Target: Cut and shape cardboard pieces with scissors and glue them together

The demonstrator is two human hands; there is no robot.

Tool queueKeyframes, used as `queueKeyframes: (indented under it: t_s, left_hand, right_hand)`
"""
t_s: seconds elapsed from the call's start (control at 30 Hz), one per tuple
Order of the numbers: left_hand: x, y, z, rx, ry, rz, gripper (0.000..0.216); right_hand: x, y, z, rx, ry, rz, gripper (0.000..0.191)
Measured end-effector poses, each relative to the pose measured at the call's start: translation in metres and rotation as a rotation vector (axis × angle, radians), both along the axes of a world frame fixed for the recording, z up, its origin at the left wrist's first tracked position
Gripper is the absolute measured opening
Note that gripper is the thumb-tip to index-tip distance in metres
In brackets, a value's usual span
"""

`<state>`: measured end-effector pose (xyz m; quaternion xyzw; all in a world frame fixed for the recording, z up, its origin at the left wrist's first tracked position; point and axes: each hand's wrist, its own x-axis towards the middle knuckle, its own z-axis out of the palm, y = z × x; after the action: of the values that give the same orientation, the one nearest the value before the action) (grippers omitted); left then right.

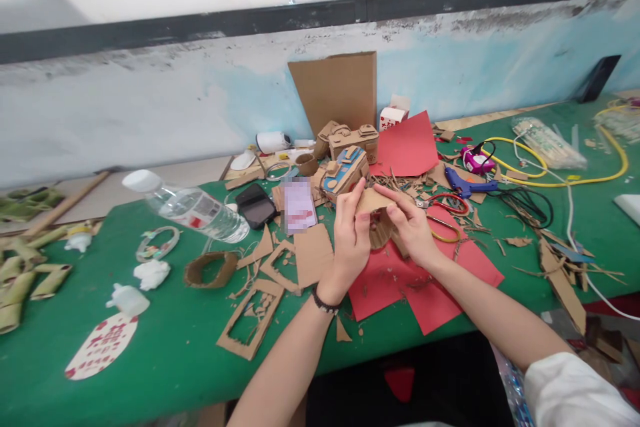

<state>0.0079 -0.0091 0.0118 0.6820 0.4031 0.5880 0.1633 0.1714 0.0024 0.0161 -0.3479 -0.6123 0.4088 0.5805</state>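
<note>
Both my hands grip a cardboard piece (374, 201) above the red paper (370, 290). My left hand (349, 240) pinches its left side, the index finger stretched along the edge. On the other side my right hand (413, 230) holds it between thumb and fingers. Below the piece, between my palms, a curved, ridged cardboard part (381, 230) shows; whether the two are joined I cannot tell. Just beyond my fingers stands a cardboard model camera (345, 173) with blue patches. Scissors with red handles (447, 203) lie right of my right hand.
A blue glue gun (467, 183) and yellow cable (545, 177) lie to the right. Leftward are a tilted water bottle (190, 207), a phone (300, 203), a black case (256, 205) and a cardboard ring (211, 270). Cardboard scraps (253, 320) litter the green table (170, 353). Another cardboard model (354, 141) stands behind.
</note>
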Motion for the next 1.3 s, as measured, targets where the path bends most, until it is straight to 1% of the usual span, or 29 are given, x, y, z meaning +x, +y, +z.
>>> queueKeyframes:
  t_s: [0.1, 0.23, 0.33, 0.43, 0.6, 0.67, 0.8, 0.87, 0.93, 1.0, 1.07, 1.23, 1.3]
  left_hand:
    - [-0.001, 0.0, 0.001, 0.001, 0.018, -0.007, 0.053]
    - [0.0, 0.004, -0.001, -0.025, -0.003, -0.016, 0.055]
    - [0.001, 0.006, -0.003, -0.126, -0.04, -0.051, 0.061]
    - [0.002, 0.006, -0.002, -0.25, -0.113, -0.126, 0.067]
    - [0.003, 0.003, 0.006, -0.323, -0.158, -0.168, 0.077]
    - [0.006, 0.003, 0.006, -0.367, -0.25, -0.199, 0.077]
    - [0.016, 0.006, 0.004, -0.492, -0.638, -0.292, 0.08]
    - [0.02, 0.007, 0.004, -0.515, -0.785, -0.331, 0.079]
    - [0.022, 0.007, 0.005, -0.504, -0.855, -0.357, 0.077]
    - [0.022, 0.008, 0.006, -0.478, -0.883, -0.367, 0.076]
    - [0.02, 0.008, 0.005, -0.463, -0.885, -0.346, 0.077]
    - [0.02, 0.01, 0.004, -0.459, -0.792, -0.292, 0.067]
    - [0.02, 0.009, 0.005, -0.44, -0.771, -0.289, 0.064]
  right_hand:
    - [0.001, 0.0, 0.0, 0.014, -0.002, -0.008, 0.046]
    - [0.005, 0.002, 0.0, 0.036, -0.018, -0.01, 0.047]
    - [0.008, 0.004, 0.002, 0.06, -0.018, -0.024, 0.048]
    - [0.01, 0.006, 0.003, 0.074, -0.011, -0.048, 0.043]
    - [0.01, 0.007, 0.002, 0.12, -0.008, -0.144, 0.036]
    - [0.01, 0.007, 0.002, 0.107, 0.009, -0.201, 0.036]
    - [0.01, 0.007, 0.005, 0.072, 0.108, -0.344, 0.036]
    - [0.008, 0.007, 0.006, 0.077, 0.163, -0.405, 0.035]
    - [0.007, 0.008, 0.007, 0.08, 0.214, -0.435, 0.034]
    - [0.005, 0.007, 0.007, 0.071, 0.238, -0.434, 0.034]
    - [0.004, 0.006, 0.006, 0.058, 0.226, -0.407, 0.034]
    - [0.001, -0.001, 0.003, 0.076, 0.154, -0.303, 0.034]
    - [0.0, -0.002, 0.004, 0.107, 0.127, -0.299, 0.033]
